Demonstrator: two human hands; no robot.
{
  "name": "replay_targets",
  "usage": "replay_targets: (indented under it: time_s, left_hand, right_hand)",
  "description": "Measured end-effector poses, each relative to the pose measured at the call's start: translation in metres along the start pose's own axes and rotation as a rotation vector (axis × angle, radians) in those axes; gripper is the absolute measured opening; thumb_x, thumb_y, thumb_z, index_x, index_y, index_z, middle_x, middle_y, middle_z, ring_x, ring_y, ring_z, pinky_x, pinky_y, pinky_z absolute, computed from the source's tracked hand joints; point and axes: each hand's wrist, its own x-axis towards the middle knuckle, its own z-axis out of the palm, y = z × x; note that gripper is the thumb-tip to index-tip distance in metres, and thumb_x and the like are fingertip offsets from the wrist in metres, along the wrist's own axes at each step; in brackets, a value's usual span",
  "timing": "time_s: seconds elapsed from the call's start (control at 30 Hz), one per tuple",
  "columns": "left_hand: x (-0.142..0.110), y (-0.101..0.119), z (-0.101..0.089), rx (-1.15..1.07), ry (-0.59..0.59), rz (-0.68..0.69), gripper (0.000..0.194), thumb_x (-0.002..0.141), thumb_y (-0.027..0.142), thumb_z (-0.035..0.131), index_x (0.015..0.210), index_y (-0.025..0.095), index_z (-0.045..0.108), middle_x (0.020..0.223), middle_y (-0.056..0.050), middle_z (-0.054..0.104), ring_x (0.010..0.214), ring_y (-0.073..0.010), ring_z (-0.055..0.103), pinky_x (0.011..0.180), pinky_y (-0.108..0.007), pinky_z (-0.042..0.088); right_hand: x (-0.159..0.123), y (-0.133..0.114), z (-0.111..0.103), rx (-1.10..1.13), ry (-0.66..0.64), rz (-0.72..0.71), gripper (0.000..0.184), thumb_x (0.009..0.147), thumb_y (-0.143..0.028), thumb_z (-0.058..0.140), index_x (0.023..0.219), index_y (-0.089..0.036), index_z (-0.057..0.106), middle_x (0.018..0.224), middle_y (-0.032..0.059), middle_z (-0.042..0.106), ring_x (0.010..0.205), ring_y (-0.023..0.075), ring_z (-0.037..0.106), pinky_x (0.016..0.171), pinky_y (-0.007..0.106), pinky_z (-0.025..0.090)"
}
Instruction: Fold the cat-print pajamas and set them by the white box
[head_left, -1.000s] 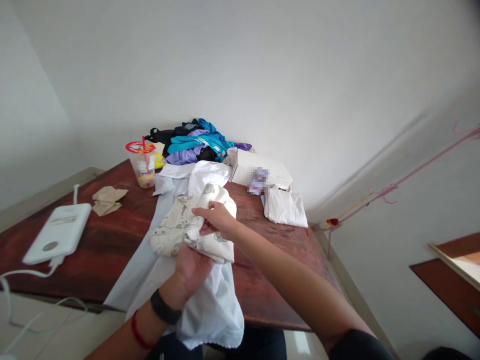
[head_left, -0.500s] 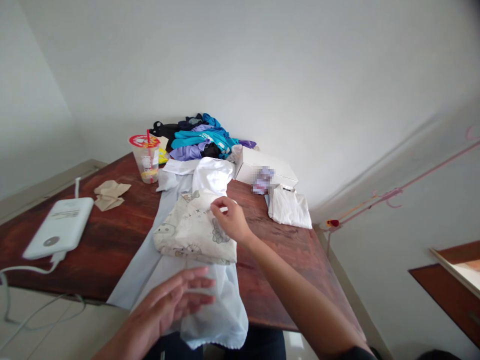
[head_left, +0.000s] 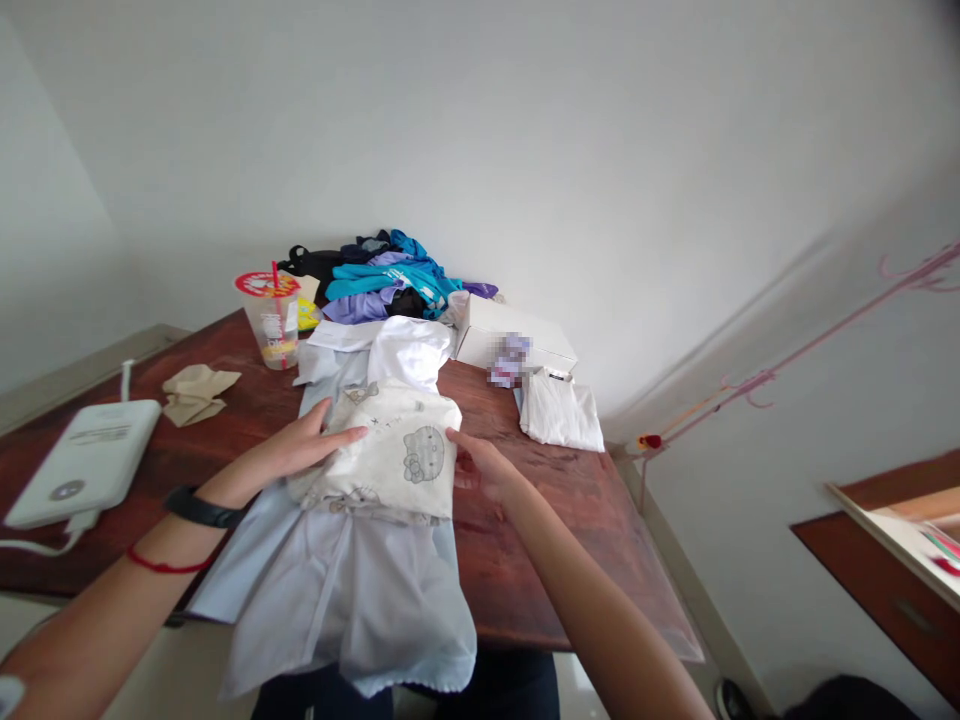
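Observation:
A folded white garment with grey cartoon cat prints (head_left: pixel 390 450) lies on top of a spread white shirt (head_left: pixel 375 590). At its left side is my left hand (head_left: pixel 300 445), fingers stretched apart and the thumb resting across the cloth. My right hand (head_left: pixel 487 468) holds the right edge, its thumb tip on top and its other fingers, partly in shadow, by the side of the fold. The shirt's lower end hangs over the front edge of the table.
On the dark wooden table (head_left: pixel 525 560) stand a plastic cup with a straw (head_left: pixel 274 325), a white power bank (head_left: pixel 86 465) and a crumpled brown napkin (head_left: pixel 196 393). Behind lie a clothes pile (head_left: pixel 397 275), a white box (head_left: pixel 517 325) and a folded white garment (head_left: pixel 559 410).
My left hand has moved up and forward onto the folded garment's left side. My right hand has shifted from its top to its right edge. The shirt's lower part lies spread wider.

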Motion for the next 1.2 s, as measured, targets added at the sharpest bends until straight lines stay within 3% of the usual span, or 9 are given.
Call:
replay_targets:
  time_s: [0.1,0.27,0.5,0.63,0.73,0.87,1.0,1.1,1.2]
  left_hand:
    - [0.007,0.011,-0.004,-0.142,-0.082,-0.121,0.084,0.075,0.059,0.081,0.140,0.013,0.054,0.102,-0.003,0.077,0.106,-0.0331,0.072,0.088,-0.037,0.058]
    - [0.018,0.012,-0.005,-0.303,-0.127,-0.221,0.078,0.065,0.045,0.091,0.134,0.022,0.063,0.118,-0.012,0.076,0.104,-0.0303,0.074,0.084,-0.035,0.061]
    - [0.013,0.035,-0.006,-0.165,-0.114,-0.079,0.081,0.070,0.050,0.085,0.143,0.026,0.056,0.128,-0.009,0.072,0.110,-0.0309,0.072,0.084,-0.033,0.060]
    - [0.009,0.069,-0.014,-0.025,-0.145,0.088,0.073,0.083,0.051,0.074,0.146,0.020,0.053,0.134,-0.005,0.068,0.119,-0.0312,0.066,0.094,-0.034,0.056]
    - [0.011,0.107,-0.007,0.052,-0.191,0.300,0.070,0.083,0.049,0.075,0.145,0.023,0.055,0.147,-0.004,0.059,0.136,-0.0339,0.054,0.110,-0.039,0.046]
    - [0.032,0.161,0.045,0.114,-0.372,0.599,0.064,0.084,0.044,0.075,0.143,0.025,0.058,0.152,-0.006,0.056,0.143,-0.0300,0.048,0.121,-0.039,0.034]
    - [0.062,0.190,0.137,0.281,-0.634,0.840,0.065,0.089,0.036,0.070,0.150,0.024,0.049,0.155,-0.007,0.053,0.140,-0.0255,0.051,0.115,-0.035,0.040]
    - [0.066,0.188,0.202,0.514,-0.597,0.807,0.054,0.088,0.026,0.067,0.141,0.021,0.058,0.139,-0.010,0.066,0.124,-0.0268,0.064,0.104,-0.034,0.049]
    - [0.046,0.171,0.240,0.583,-0.489,0.763,0.044,0.092,0.025,0.059,0.135,0.016,0.062,0.134,-0.018,0.066,0.123,-0.0355,0.063,0.105,-0.048,0.047]
  right_hand:
    - [0.004,-0.004,-0.002,-0.017,-0.047,0.042,0.031,0.086,-0.043,0.078,0.099,-0.017,0.071,0.089,0.0047,0.072,0.067,0.0131,0.065,0.063,0.026,0.059]
    - [0.003,-0.008,0.003,0.017,-0.111,0.068,0.027,0.085,-0.036,0.078,0.103,-0.017,0.070,0.092,0.0048,0.073,0.070,0.0151,0.069,0.066,0.029,0.062]
    - [-0.010,-0.012,0.018,0.203,-0.199,0.011,0.029,0.088,-0.021,0.061,0.115,-0.014,0.067,0.102,0.0088,0.076,0.079,0.0190,0.073,0.069,0.031,0.063]
    - [-0.040,-0.006,0.011,0.319,-0.247,-0.088,0.034,0.086,-0.021,0.061,0.119,-0.014,0.066,0.104,0.0088,0.077,0.085,0.0216,0.074,0.073,0.032,0.063]
    - [-0.076,0.006,-0.008,0.396,-0.263,-0.186,0.040,0.083,-0.022,0.065,0.123,-0.016,0.065,0.115,0.0099,0.076,0.097,0.0266,0.074,0.079,0.037,0.064]
    - [-0.126,0.033,-0.050,0.463,-0.101,-0.264,0.044,0.083,-0.028,0.071,0.125,-0.018,0.063,0.125,0.0115,0.074,0.111,0.0308,0.072,0.087,0.039,0.063]
    - [-0.161,0.071,-0.094,0.483,0.018,-0.177,0.049,0.085,-0.035,0.077,0.127,-0.018,0.059,0.124,0.0121,0.074,0.105,0.0278,0.075,0.085,0.037,0.062]
    - [-0.183,0.103,-0.127,0.387,0.009,0.032,0.047,0.088,-0.050,0.073,0.117,-0.015,0.060,0.108,0.0142,0.078,0.089,0.0259,0.079,0.068,0.031,0.061]
    - [-0.204,0.120,-0.158,0.159,-0.076,0.148,0.055,0.087,-0.067,0.065,0.105,-0.014,0.062,0.092,0.0147,0.079,0.071,0.0248,0.078,0.051,0.024,0.053]
